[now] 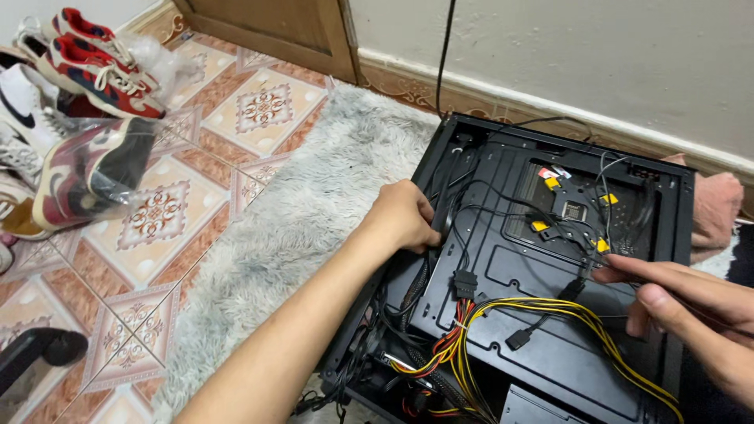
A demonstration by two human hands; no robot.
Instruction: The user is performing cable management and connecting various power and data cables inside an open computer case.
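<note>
1. Down on the floor, a black computer case (550,314) lies flat on its side on a fluffy grey rug (298,212), close to the wall.
2. My left hand (402,216) is curled over the left edge of the case, and its fingers grip that edge.
3. My right hand (675,298) is over the right side of the case. Its fingers pinch together around thin black wires (577,286), but I cannot tell how tight the hold is.
4. Just beside my right fingertips there is a black metal plate with little yellow pads (577,212) at its corners.
5. A thick bunch of yellow, red and black cables (534,314) runs across the lower part of the case, under my right hand.
6. A small black plug (518,339) lies loose on the case panel, near the yellow cables.
7. A black cord (444,55) goes up the wall behind the case.
8. Far to the left, well apart from the case, red, white and black shoes (78,102) sit in clear plastic bags on the patterned tile floor (157,228).
9. A wooden door (275,27) stands at the top, by the wall.
</note>
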